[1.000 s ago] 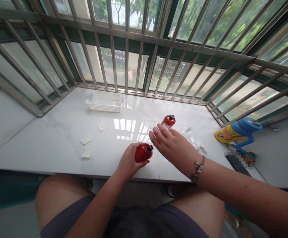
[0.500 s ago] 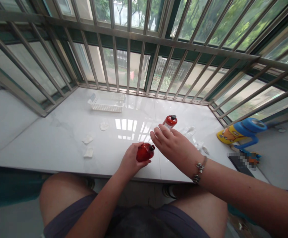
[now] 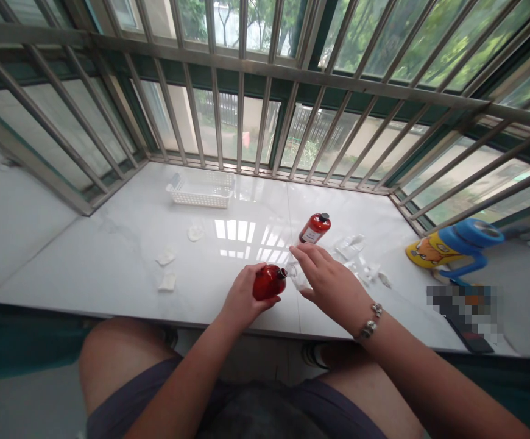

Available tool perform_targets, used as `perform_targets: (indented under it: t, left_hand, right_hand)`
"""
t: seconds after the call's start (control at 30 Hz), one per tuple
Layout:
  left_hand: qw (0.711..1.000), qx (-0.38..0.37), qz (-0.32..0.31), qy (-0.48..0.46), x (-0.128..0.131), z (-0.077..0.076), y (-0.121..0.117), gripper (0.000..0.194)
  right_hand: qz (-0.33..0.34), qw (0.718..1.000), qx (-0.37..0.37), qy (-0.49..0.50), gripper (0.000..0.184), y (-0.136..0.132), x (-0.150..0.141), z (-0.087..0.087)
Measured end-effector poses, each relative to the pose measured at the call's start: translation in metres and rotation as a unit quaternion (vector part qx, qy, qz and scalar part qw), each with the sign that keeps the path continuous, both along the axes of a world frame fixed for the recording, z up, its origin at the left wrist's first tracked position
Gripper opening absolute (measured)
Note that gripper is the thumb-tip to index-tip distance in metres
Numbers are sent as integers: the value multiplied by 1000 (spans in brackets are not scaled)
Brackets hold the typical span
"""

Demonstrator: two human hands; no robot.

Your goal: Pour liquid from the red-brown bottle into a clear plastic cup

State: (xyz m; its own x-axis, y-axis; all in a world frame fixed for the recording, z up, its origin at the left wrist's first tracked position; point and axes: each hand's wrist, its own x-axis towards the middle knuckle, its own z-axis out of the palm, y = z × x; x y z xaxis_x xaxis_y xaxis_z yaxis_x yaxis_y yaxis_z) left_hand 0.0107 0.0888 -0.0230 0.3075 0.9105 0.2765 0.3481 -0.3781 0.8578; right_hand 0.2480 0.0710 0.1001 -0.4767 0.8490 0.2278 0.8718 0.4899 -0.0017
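Note:
My left hand (image 3: 242, 299) is wrapped round a red see-through bottle (image 3: 267, 282), which leans to the right with its dark neck uncapped. My right hand (image 3: 333, 283) is curled round a small clear container (image 3: 298, 275), mostly hidden by the fingers. The container's mouth meets or nearly meets the red bottle's neck; I cannot tell whether they touch. Just beyond my right hand stands a second red bottle (image 3: 315, 228) with a black cap and a white label.
A white perforated basket (image 3: 201, 194) sits by the barred window. Several crumpled white scraps (image 3: 168, 281) lie at left, with clear wrappers (image 3: 349, 246) at right. A blue and yellow water bottle (image 3: 452, 244) and a dark phone-like slab (image 3: 468, 332) are far right.
My right hand has come lower and turned, bringing the clear container into view at the red bottle's neck. My left hand keeps its hold on the red bottle. The view has shifted slightly.

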Motion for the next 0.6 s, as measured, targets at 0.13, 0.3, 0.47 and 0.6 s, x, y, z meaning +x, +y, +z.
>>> perform_targets:
  t: [0.13, 0.3, 0.47, 0.6]
  left_hand:
    - [1000, 5, 4, -1, -1, 1, 0, 82]
    - [1000, -3, 17, 5, -3, 2, -3, 79]
    - [999, -8, 43, 4, -7, -5, -8, 79]
    - [997, -28, 66, -1, -9, -7, -11, 80]
  right_hand:
    - [-48, 988, 6, 149, 86, -14, 12, -33]
    - [-141, 945, 8, 295, 89, -33, 19, -82]
    - [-229, 898, -48, 372, 93, -38, 31, -119]
    - [-257, 888, -70, 374, 98, -37, 40, -138]
